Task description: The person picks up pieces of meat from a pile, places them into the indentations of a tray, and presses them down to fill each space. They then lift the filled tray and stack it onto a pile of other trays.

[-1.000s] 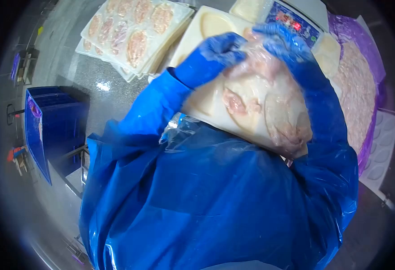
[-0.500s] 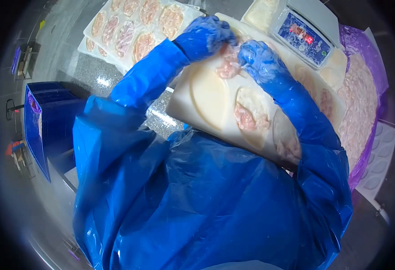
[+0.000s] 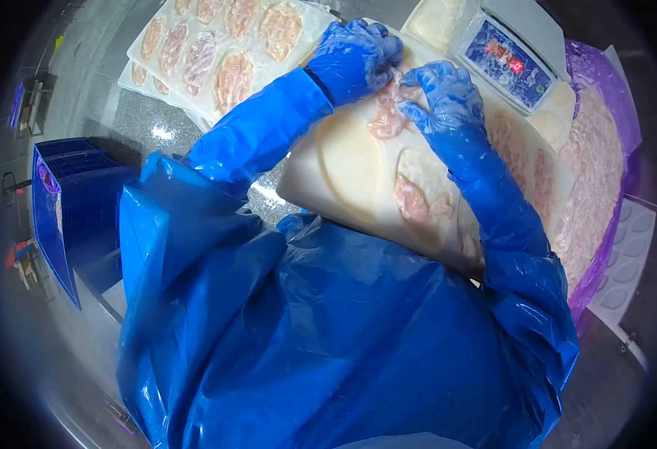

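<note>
My left hand [image 3: 370, 56], in a wet blue glove, has its fingers curled round the upper end of a piece of pale pink meat [image 3: 388, 116] above a white moulded tray [image 3: 298, 176]. Just right of it, my right hand [image 3: 441, 93] is gloved too, with thumb and fingers bent against the same meat's edge. The meat hangs down between both hands. Below them an oval hollow [image 3: 351, 161] in the tray shows bare, and the hollow beside it holds a small pink piece [image 3: 411, 200]. More meat lies in hollows partly behind my right forearm.
Trays with oval meat portions [image 3: 233, 78] are stacked at the upper left. A scale with a red display [image 3: 512, 63] stands at the upper right. Beside it, a purple-lined container [image 3: 594, 172] holds much meat. A blue bin [image 3: 81, 217] is at the left, an empty moulded tray [image 3: 628, 258] far right.
Both hands have shifted slightly right with the meat. The fingers of my right hand have loosened and spread a little. The view has also shifted slightly.
</note>
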Demonstrator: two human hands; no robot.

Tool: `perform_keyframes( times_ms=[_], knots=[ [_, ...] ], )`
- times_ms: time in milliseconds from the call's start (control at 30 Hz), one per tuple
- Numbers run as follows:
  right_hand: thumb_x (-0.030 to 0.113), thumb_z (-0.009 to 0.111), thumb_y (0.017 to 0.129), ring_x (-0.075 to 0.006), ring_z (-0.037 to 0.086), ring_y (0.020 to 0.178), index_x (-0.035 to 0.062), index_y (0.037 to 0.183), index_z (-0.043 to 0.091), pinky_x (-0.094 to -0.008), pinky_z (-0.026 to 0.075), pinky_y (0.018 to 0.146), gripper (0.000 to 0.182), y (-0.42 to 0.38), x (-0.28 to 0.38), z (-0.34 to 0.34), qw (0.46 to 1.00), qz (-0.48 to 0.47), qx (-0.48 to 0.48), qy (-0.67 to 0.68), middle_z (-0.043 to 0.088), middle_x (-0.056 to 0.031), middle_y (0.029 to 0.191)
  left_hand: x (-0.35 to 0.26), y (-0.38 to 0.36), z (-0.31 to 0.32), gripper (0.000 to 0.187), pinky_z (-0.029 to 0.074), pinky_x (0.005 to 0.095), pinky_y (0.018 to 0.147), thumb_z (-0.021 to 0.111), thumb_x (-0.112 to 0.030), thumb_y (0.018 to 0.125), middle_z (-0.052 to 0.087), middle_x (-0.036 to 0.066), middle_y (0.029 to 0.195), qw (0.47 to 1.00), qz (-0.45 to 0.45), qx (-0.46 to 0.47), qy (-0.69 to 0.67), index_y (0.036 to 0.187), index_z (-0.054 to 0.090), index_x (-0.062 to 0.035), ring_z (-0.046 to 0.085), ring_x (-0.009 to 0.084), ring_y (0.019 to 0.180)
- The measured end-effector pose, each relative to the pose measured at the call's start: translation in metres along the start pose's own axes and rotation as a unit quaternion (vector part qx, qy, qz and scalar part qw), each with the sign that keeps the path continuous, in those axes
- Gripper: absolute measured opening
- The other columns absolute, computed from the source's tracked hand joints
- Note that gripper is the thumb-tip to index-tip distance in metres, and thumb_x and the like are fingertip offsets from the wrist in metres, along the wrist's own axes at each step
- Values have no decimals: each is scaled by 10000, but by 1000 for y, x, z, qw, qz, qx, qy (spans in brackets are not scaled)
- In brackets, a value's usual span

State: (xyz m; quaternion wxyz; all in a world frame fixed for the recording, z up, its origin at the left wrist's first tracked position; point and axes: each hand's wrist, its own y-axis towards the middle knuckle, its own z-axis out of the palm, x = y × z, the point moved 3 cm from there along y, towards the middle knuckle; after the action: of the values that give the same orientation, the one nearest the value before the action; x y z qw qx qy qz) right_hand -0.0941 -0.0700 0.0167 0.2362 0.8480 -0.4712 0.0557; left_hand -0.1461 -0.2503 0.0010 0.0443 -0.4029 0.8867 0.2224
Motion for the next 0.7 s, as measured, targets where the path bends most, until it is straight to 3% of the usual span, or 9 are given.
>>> perform_keyframes(
  times_ms=[133, 200, 433, 533, 600, 633, 700],
  knots=[
    [198, 747, 796, -296, 559, 984, 131, 1032, 692, -425, 476, 863, 252, 0, 3, 0, 1000, -6, 14, -12, 624, -80, 1031, -2, 0, 6, 261, 446, 474, 865, 714, -235, 824, 613, 65, 1064, 999, 34, 18, -19, 1079, 683, -190, 581, 315, 1046],
    [183, 746, 770, -294, 561, 973, 125, 975, 686, -423, 472, 849, 221, 3, -1, -3, 996, -68, 55, 16, 617, -72, 996, 0, -1, 2, 262, 438, 480, 869, 718, -237, 822, 608, 55, 1092, 999, 24, 26, 11, 1079, 685, -199, 572, 310, 1063],
    [75, 711, 753, -294, 580, 887, 99, 932, 663, -412, 480, 796, 188, -16, -3, -46, 984, -173, 24, -15, 609, -69, 942, -1, -5, 1, 254, 433, 486, 865, 726, -243, 814, 603, 49, 1102, 999, 0, 6, 40, 1064, 690, -218, 573, 313, 1069],
    [-21, 669, 745, -299, 589, 883, 73, 936, 645, -392, 493, 782, 214, -9, 12, -31, 988, -145, -58, 18, 609, -88, 925, 10, 6, 2, 247, 434, 479, 867, 727, -257, 812, 612, 45, 1080, 994, -12, -46, 100, 1053, 690, -220, 586, 312, 1042],
    [-87, 613, 745, -293, 610, 889, 47, 974, 639, -384, 511, 802, 266, -13, 7, 4, 968, -63, -16, 243, 614, -101, 909, 15, 11, 3, 263, 434, 502, 827, 711, -271, 787, 610, 98, 1047, 995, -11, -19, 98, 1023, 662, -164, 584, 337, 1003],
    [-87, 613, 745, -293, 610, 889, 47, 974, 639, -384, 511, 802, 266, -18, 6, 6, 967, -65, -18, 244, 614, -101, 909, 18, 12, 2, 297, 434, 525, 787, 696, -285, 763, 608, 151, 1014, 995, -14, 5, 99, 993, 633, -108, 582, 362, 964],
    [-121, 573, 747, -287, 630, 901, 39, 1060, 658, -373, 521, 835, 362, -27, -1, -2, 961, 1, 14, 278, 654, -110, 965, 20, 9, -1, 262, 431, 524, 767, 683, -278, 775, 597, 155, 972, 995, -10, -30, 92, 957, 622, -101, 577, 362, 943]
  ],
)
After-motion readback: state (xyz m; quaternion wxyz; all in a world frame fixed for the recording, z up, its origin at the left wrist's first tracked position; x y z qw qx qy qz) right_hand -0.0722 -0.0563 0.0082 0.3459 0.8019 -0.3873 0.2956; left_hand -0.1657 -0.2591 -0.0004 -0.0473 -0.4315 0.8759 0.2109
